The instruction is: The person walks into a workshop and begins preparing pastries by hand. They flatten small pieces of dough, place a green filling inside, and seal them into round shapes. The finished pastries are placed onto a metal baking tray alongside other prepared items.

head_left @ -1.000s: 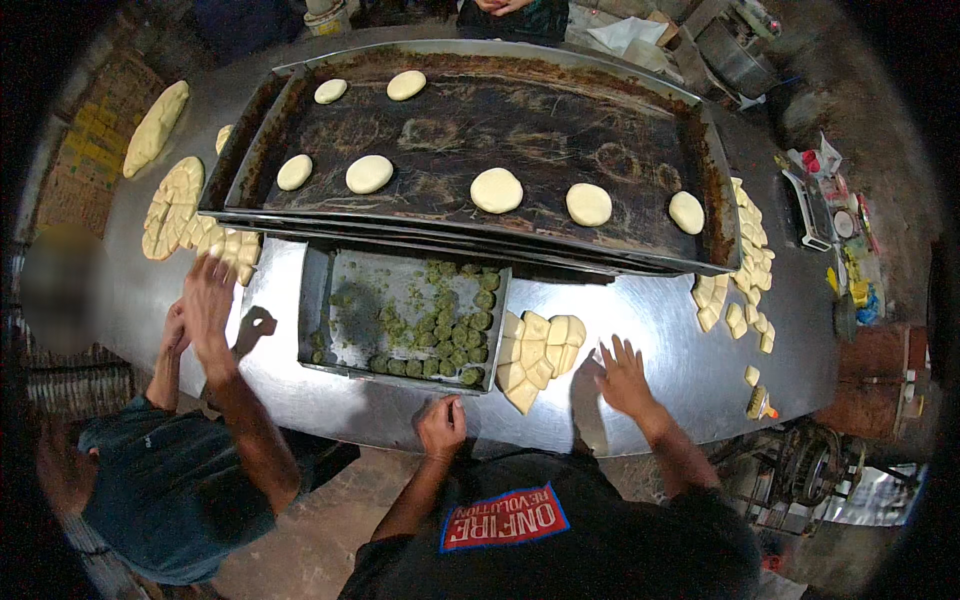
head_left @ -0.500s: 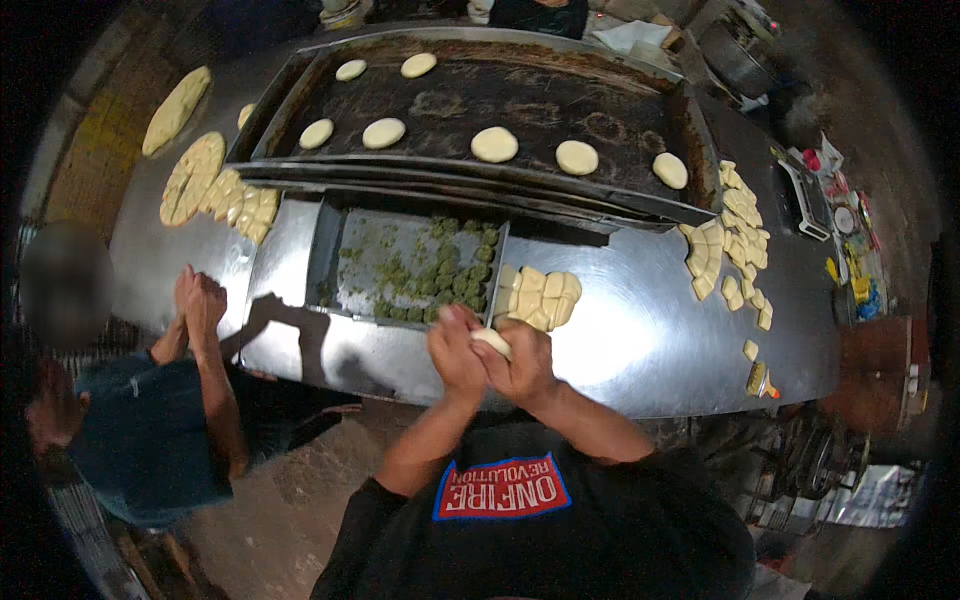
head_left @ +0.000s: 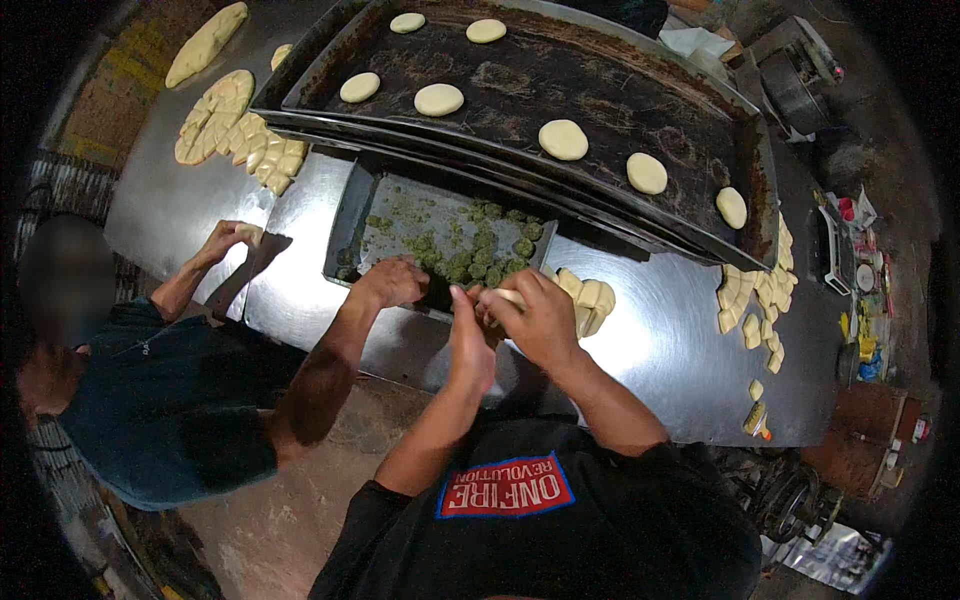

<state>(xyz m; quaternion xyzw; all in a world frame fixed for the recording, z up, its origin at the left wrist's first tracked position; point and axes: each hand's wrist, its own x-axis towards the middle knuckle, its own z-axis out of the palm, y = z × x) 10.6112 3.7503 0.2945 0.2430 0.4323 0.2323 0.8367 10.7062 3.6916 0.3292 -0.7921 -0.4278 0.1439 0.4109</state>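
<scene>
Above the table's near edge, in front of me, my right hand [head_left: 535, 315] grips a small pale dough piece [head_left: 510, 297] between thumb and fingers. Close on its left is my left hand [head_left: 470, 345], held upright with the fingers stretched out; whether it touches the dough I cannot tell. Just beyond my hands lies a metal tray [head_left: 345, 225] of green filling balls [head_left: 483, 243] and loose crumbs. Cut dough pieces [head_left: 595, 297] sit beside my right hand, partly hidden by it.
At left, a co-worker's hand [head_left: 395, 283] reaches into the filling tray; the other [head_left: 222, 243] pinches dough. A large dark baking tray [head_left: 640, 120] holds flat dough rounds [head_left: 563, 140]. More cut dough [head_left: 265, 150] lies left, and another pile [head_left: 740, 290] right, near a brush [head_left: 755, 420].
My hands have parted from around the dough, which now stays in the right. The co-worker's hands have separated, one moving to the filling. The whole view has shifted and tilted.
</scene>
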